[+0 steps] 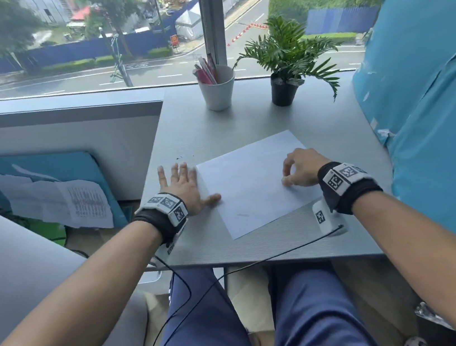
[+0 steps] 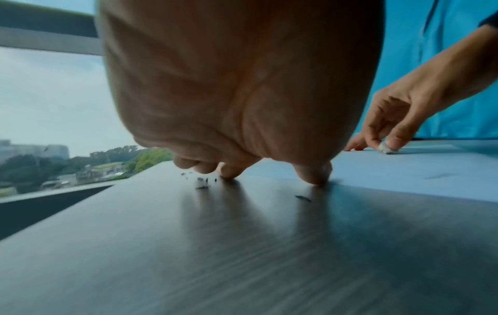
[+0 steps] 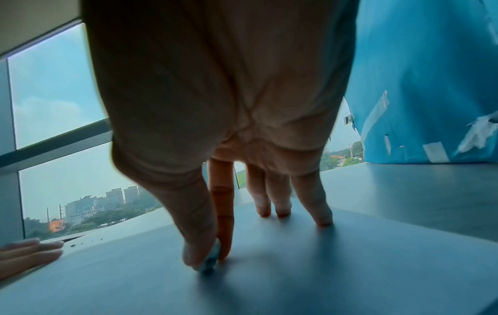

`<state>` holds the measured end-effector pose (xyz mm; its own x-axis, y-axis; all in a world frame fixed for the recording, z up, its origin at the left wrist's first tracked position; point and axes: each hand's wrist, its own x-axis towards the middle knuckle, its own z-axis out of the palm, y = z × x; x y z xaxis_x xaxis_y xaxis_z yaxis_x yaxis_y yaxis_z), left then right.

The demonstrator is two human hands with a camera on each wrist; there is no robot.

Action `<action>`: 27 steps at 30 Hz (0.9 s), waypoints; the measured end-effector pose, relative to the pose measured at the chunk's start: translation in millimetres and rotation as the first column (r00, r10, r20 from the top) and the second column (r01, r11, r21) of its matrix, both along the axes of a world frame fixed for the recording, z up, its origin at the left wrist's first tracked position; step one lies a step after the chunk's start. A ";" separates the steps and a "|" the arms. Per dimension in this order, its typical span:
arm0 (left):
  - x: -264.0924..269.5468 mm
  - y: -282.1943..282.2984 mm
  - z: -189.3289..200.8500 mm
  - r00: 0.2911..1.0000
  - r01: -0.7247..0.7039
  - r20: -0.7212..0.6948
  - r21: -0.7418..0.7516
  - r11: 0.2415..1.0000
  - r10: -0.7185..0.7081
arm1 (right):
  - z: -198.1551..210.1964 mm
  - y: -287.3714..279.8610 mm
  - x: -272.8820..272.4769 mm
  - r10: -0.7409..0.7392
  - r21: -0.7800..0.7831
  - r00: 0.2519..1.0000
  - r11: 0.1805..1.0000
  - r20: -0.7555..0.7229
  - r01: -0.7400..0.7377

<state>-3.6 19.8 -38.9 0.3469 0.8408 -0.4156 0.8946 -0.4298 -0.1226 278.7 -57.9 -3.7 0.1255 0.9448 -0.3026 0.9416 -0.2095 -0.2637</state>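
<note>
The grey wood-grain tabletop (image 1: 185, 126) carries a white sheet of paper (image 1: 251, 181), flat and slightly skewed, near its near edge. The left hand (image 1: 186, 189) lies palm down at the sheet's left edge, fingers (image 1: 175, 172) straight and spread, thumb on the paper, holding nothing. The right hand (image 1: 302, 168) arches over the sheet's right part, with thumb and forefinger pinching a small whitish eraser (image 3: 211, 259) against the paper.

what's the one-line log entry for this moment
left hand: flat on table, thumb at paper edge | right hand: pinches eraser on paper | specks: dark, on table by left hand
</note>
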 end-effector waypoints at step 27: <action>25.6 -22.4 0.3 0.979 0.163 0.158 -0.223 0.961 -0.129 | -12.0 -13.4 -85.4 0.106 0.161 0.977 0.984 -0.183 -0.076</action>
<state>22.0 -2.6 -38.6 0.5275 0.6620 -0.5324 0.8208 -0.5587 0.1186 193.3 -71.3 -15.7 -0.0090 0.9863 -0.1645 0.8842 -0.0690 -0.4620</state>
